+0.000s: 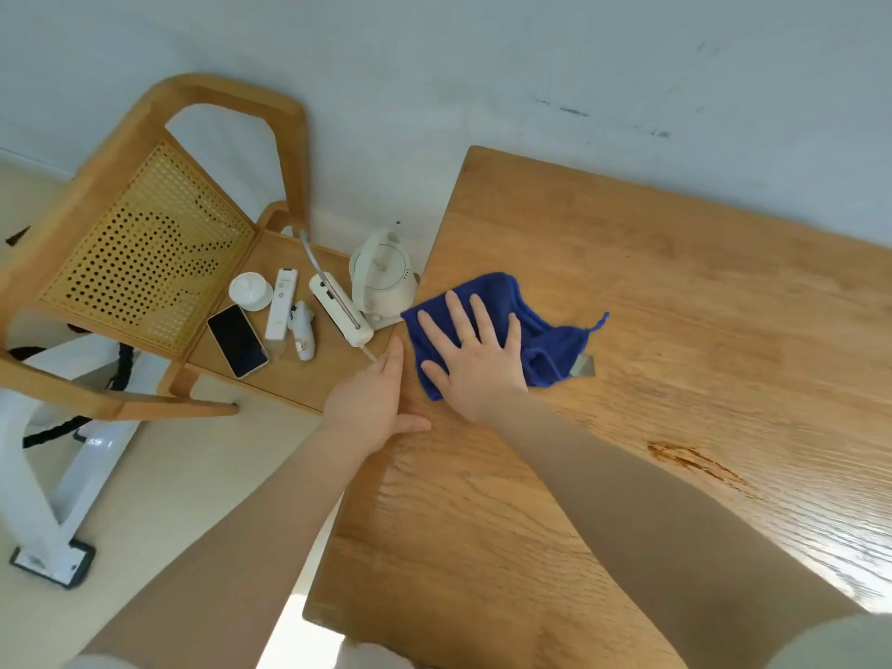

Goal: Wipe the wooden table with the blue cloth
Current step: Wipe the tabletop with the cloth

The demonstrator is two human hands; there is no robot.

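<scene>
The blue cloth (536, 325) lies crumpled near the left edge of the wooden table (675, 359). My right hand (470, 350) presses flat on the cloth's left part, fingers spread and pointing away from me. My left hand (374, 403) rests on the table's left edge beside the cloth, thumb on the tabletop, fingers along the edge, holding nothing. A small grey tag (584, 366) sticks out from under the cloth's right side.
A wooden chair (140, 243) stands left of the table. On its seat lie a white kettle (383, 282), a black phone (237, 341), a white remote (281, 304), a white lid (251, 292) and other small white devices. A white wall runs behind the table.
</scene>
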